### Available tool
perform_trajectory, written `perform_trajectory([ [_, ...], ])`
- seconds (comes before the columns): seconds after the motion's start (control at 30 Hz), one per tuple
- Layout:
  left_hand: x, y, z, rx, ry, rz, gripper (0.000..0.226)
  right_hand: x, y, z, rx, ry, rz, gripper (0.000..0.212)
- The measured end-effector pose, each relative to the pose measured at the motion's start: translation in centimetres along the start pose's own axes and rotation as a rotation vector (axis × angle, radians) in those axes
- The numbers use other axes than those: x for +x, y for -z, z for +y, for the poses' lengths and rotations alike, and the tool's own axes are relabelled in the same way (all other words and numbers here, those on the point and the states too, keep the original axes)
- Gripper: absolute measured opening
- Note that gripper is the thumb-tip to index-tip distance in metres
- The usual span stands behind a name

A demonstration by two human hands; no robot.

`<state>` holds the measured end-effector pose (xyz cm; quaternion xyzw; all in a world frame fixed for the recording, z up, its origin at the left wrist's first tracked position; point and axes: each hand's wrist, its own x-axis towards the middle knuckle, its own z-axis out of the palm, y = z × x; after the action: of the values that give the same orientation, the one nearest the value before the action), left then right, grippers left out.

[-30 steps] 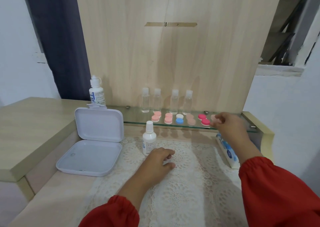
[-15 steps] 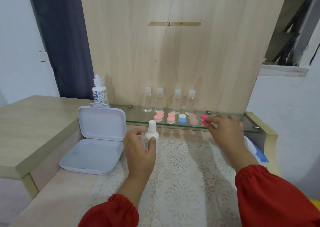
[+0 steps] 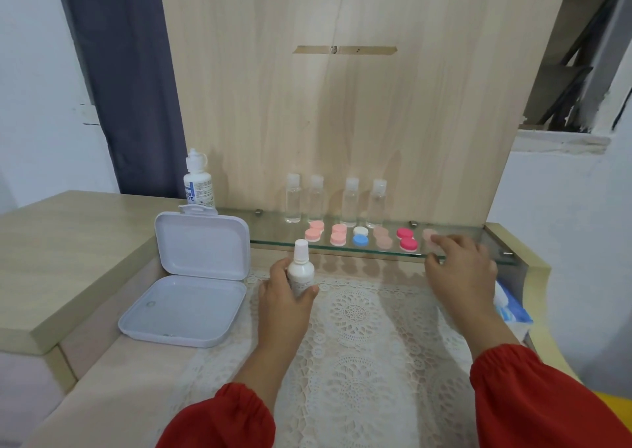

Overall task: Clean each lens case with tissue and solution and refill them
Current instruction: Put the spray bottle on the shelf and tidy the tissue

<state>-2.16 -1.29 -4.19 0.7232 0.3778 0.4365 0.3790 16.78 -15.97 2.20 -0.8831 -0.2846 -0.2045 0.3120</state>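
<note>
Left hand: the left hand (image 3: 280, 293) is now wrapped round the small white spray bottle (image 3: 301, 273), fingers on its left side and thumb on its right. One second ago this hand lay flat on the lace mat, clear of the bottle; half a second ago it had only just reached it.
Right hand: the right hand (image 3: 458, 269) is at the front edge of the glass shelf (image 3: 273, 235), its fingertips on the pale beige lens case (image 3: 429, 234) at the right end of the row. The fingers are bent over the case; whether they pinch it or only touch it cannot be told. The hand has stayed in this shelf zone over the last second.
Lens cases: all are on the shelf. From left: two pink cases (image 3: 314, 231), a white-and-blue case (image 3: 360, 236), a beige case (image 3: 382, 237), a magenta case (image 3: 407, 238), then the one under the fingertips.
Clear bottles: four small ones (image 3: 350, 203) stand behind the cases.
Large solution bottle: (image 3: 197, 184) stands at the left end, behind the open white box (image 3: 191, 283).
Tissue pack: a blue-and-white pack (image 3: 511, 310) lies at the right of the surface, partly hidden by the right forearm.
Task state: judged to be at the start. Solution is in hand and the first case is being selected; no case is open and no tissue is drawn.
</note>
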Motion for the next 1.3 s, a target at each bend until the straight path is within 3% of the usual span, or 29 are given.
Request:
perform_trajectory([
  [0.17,0.1,0.1,-0.3,-0.045,0.014,-0.024,0.053,0.1,-0.2,0.2,0.004,-0.006,0.007,0.038],
  [0.3,-0.4,0.2,0.2,-0.017,-0.113,-0.06,0.045,-1.4,-0.3,-0.4,0.266,0.167,0.164,0.03],
  [0.4,-0.8,-0.2,0.3,0.089,-0.286,-0.108,0.049,-4.1,-0.9,-1.5,0.421,0.382,0.077,0.026],
  [0.47,-0.9,-0.6,0.1,0.171,-0.402,-0.135,0.051,-5.6,-1.7,-1.9,0.444,0.456,-0.014,0.035],
  [0.8,-1.1,-1.2,-0.5,0.285,-0.55,-0.174,0.049,-6.6,-2.7,-1.9,0.459,0.367,-0.159,0.017],
  [0.93,-1.3,-0.9,-0.3,0.265,-0.534,-0.173,0.05,-6.7,-2.6,-2.3,0.501,0.302,-0.173,0.017],
  [1.07,-1.6,0.2,1.0,0.124,-0.388,-0.132,0.048,-6.5,-1.8,-3.1,0.589,0.275,-0.181,0.037],
  [1.2,-0.5,2.6,3.4,-0.003,-0.225,-0.083,0.053,-5.3,-0.8,-3.9,0.588,0.284,-0.161,0.018],
  [1.3,2.3,5.1,6.0,-0.028,-0.191,-0.069,0.042,-3.9,-0.1,-4.7,0.597,0.293,-0.157,0.017],
])
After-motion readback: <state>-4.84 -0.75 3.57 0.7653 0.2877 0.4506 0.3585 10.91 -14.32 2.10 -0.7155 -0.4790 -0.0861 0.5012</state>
